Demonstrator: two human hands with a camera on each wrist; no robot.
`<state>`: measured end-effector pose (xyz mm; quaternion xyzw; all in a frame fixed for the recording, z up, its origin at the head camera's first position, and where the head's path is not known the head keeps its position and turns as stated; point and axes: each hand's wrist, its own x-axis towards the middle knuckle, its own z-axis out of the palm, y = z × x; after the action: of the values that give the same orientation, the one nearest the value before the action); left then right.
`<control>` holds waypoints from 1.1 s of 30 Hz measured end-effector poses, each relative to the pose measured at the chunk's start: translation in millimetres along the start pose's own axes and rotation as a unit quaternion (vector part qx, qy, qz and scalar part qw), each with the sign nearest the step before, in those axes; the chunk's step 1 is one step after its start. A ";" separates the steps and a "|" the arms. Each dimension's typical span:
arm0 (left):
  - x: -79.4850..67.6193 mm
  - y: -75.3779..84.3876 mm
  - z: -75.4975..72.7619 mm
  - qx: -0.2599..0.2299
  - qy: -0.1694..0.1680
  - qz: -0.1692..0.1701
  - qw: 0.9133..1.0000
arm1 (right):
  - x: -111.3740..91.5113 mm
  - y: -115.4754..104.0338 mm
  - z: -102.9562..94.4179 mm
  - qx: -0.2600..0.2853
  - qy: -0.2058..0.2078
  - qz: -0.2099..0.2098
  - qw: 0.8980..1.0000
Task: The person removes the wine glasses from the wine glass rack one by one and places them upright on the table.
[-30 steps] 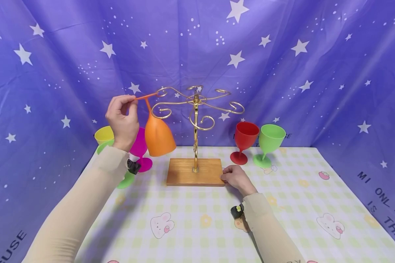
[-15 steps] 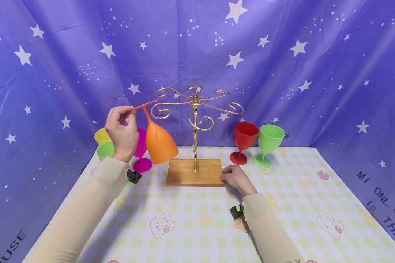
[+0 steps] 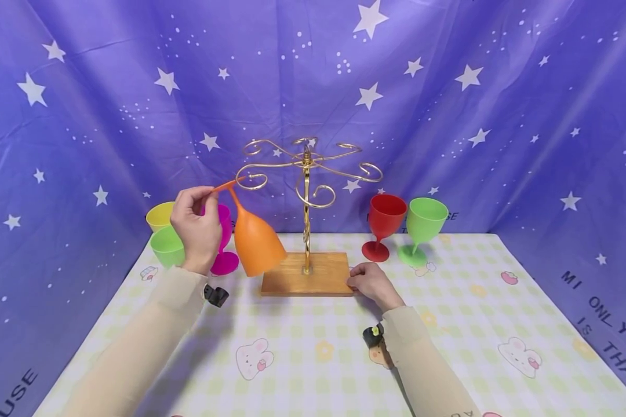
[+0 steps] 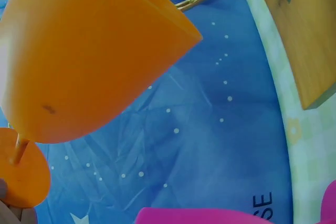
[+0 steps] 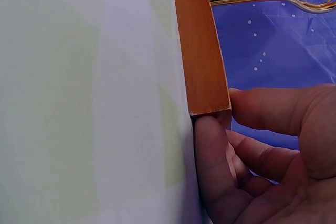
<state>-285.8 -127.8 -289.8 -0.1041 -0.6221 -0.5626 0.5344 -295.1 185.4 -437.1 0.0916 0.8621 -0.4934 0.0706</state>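
My left hand (image 3: 198,229) pinches the edge of the foot of an orange goblet (image 3: 258,243). The goblet hangs upside down and tilted, its mouth pointing down to the right. In the head view the far edge of its foot overlaps the front-left curl of a gold stemware rack (image 3: 306,202). The left wrist view shows the orange bowl (image 4: 94,51) large, with fingertips at the foot below it. My right hand (image 3: 374,284) grips the right end of the rack's wooden base (image 3: 326,281), thumb on top and a finger against the end face.
Left of the rack stand a yellow goblet (image 3: 159,215), a green goblet (image 3: 167,246) and a magenta goblet (image 3: 225,263), partly behind my left hand. On the right are a red goblet (image 3: 386,214) and another green goblet (image 3: 426,219). A starry curtain (image 3: 313,75) surrounds the checked tablecloth (image 3: 292,324).
My left hand has lowered the orange goblet, bringing its foot from beside the back-left curl down to the front-left one. My right hand stays on the base.
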 end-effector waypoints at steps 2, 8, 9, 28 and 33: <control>-4.1 0.6 -0.9 0.002 -0.003 -0.006 1.000 | 0.3 0.5 0.2 0.001 0.001 -0.003 1.000; -16.8 2.5 -2.1 0.011 -0.011 -0.018 1.000 | 0.2 0.0 0.5 0.005 0.002 -0.003 1.000; -18.8 2.9 -2.2 0.012 -0.010 -0.020 1.000 | 0.1 -0.1 0.5 0.004 0.002 -0.002 1.000; -52.3 -2.6 -9.9 0.007 -0.036 -0.052 0.998 | -0.5 -0.6 3.2 -0.031 0.011 -0.011 0.999; -60.4 -3.4 -9.5 0.017 -0.034 -0.058 0.998 | -1.0 -0.7 2.5 -0.043 0.016 -0.017 0.999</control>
<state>-258.5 -108.2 -340.9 -0.0772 -0.6545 -0.5782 0.4810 -294.2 182.8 -437.6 0.0823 0.8852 -0.4549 0.0521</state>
